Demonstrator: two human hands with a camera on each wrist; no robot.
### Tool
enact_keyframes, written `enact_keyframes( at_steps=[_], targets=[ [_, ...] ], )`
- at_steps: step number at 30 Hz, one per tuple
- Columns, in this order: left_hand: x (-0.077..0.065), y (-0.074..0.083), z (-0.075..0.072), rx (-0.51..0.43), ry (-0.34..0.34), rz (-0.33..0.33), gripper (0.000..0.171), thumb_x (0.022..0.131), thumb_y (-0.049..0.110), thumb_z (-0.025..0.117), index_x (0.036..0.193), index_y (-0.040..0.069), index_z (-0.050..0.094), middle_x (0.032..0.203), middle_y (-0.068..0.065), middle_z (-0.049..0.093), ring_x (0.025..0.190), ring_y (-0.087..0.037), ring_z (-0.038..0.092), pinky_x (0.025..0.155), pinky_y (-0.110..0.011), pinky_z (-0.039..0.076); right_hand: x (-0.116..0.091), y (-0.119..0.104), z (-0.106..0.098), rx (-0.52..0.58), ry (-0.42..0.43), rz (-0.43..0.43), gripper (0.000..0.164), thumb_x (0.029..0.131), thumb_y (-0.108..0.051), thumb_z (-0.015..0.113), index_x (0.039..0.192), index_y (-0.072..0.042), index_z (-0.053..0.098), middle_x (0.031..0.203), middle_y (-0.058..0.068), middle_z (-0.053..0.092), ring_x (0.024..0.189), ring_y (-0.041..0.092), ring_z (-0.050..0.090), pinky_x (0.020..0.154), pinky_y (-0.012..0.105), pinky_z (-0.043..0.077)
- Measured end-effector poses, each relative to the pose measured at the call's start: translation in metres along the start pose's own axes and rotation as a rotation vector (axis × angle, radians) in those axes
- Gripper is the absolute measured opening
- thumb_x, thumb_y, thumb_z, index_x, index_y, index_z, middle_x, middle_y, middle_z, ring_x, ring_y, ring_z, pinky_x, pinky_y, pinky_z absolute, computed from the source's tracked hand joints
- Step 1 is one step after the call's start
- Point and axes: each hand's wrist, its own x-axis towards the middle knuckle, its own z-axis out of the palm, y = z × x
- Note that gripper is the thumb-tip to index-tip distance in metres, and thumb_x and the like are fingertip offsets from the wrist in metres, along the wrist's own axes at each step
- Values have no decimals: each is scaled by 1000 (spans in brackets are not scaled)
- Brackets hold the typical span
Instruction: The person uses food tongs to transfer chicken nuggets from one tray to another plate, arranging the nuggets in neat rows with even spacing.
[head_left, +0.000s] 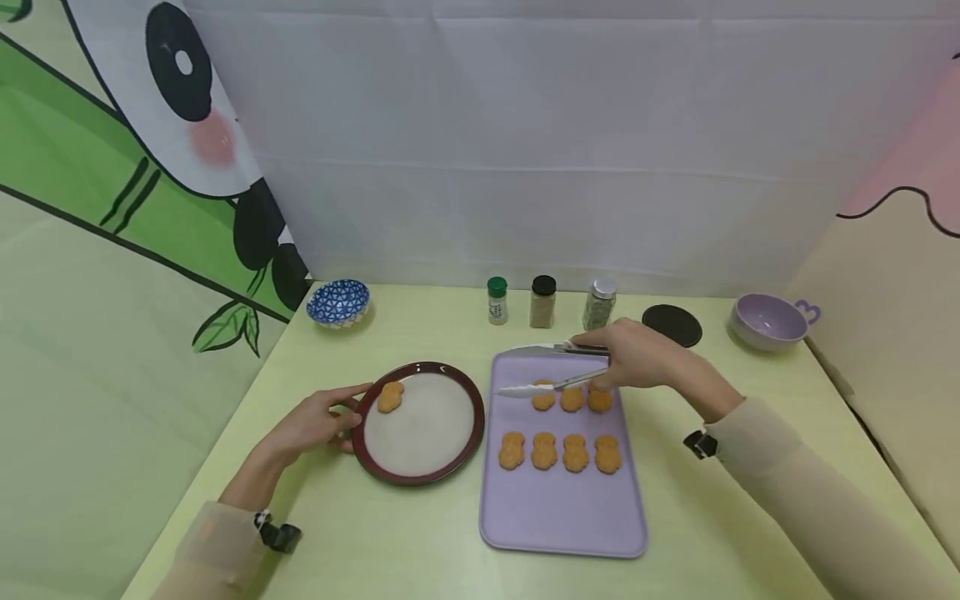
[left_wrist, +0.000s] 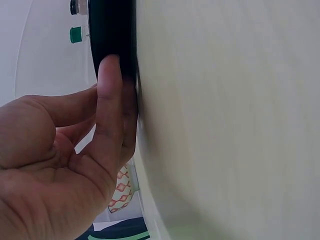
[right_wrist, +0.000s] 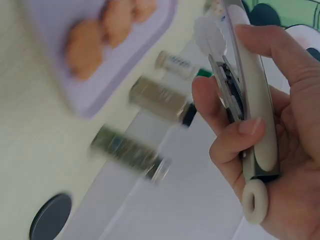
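My left hand grips the left rim of a round plate with a dark brown border and pale middle. In the left wrist view its thumb and fingers lie at the plate's dark edge. One golden-brown, nugget-like piece lies on the plate near that hand. My right hand holds pale-tipped tongs over the far part of a lilac tray. The tongs' arms are spread, with nothing between the tips. Several more nugget-like pieces lie in two rows on the tray, the far row partly overlapped by the tongs.
Behind the tray stand a green-capped spice jar, a black-capped one and a silver-capped one. A black disc and a lilac handled bowl are at the back right; a blue patterned bowl sits back left.
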Motion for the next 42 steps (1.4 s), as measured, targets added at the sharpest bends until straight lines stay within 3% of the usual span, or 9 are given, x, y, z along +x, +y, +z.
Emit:
enact_keyframes(
  at_steps=[4, 9, 19, 25, 30, 36, 42],
  targets=[
    [-2, -1, 0, 2, 18, -13, 55, 92, 5, 56, 142, 22, 44, 118, -19, 51, 69, -25, 65, 60, -36, 54, -20, 23, 2, -30, -35, 0, 59, 72, -29, 77, 126, -15, 62, 65, -12, 59, 50, 5, 38, 50, 26, 37],
    [-4, 0, 0, 8, 14, -6, 55, 93, 4, 56, 143, 21, 43, 118, -20, 51, 68, -25, 65, 60, -36, 54, -29, 37, 6, -41, -50, -38, 58, 72, -30, 77, 126, -13, 62, 48, -15, 45, 45, 2, 30, 49, 25, 35],
    [-4, 0, 1, -6, 9, -15, 55, 93, 4, 56, 143, 21, 43, 119, -19, 51, 69, -26, 65, 61, -36, 54, -27, 42, 8, -60, -60, -30, 55, 73, -30, 76, 125, -15, 63, 47, -13, 43, 45, 2, 28, 47, 24, 33],
    [-2, 1, -1, -3, -12, 12, 55, 93, 3, 55, 143, 19, 42, 117, -19, 51, 68, -26, 65, 60, -37, 54, -23, 34, 2, -40, -17, -39, 54, 73, -28, 76, 125, -15, 63, 45, -14, 40, 44, 1, 28, 46, 24, 32],
    [0, 4, -3, -7, -36, 28, 55, 93, 1, 53, 144, 17, 41, 116, -20, 51, 68, -26, 65, 60, -36, 54, -2, 5, -6, 20, 23, -45, 56, 73, -28, 76, 126, -14, 62, 61, -10, 55, 49, 5, 34, 47, 25, 32],
    [0, 7, -5, -3, -33, 19, 56, 92, -1, 52, 144, 16, 41, 115, -19, 52, 67, -26, 64, 60, -36, 54, 49, -43, 7, -1, 15, -106, 58, 74, -32, 76, 127, -15, 61, 97, -4, 68, 64, 11, 47, 59, 28, 41],
    [-3, 9, -2, -1, -31, -1, 56, 92, -1, 53, 144, 16, 41, 116, -19, 52, 68, -26, 64, 60, -36, 54, 85, -73, 31, 19, -44, -134, 58, 74, -30, 74, 129, -18, 60, 89, -9, 66, 56, 7, 41, 52, 24, 38]
  ],
)
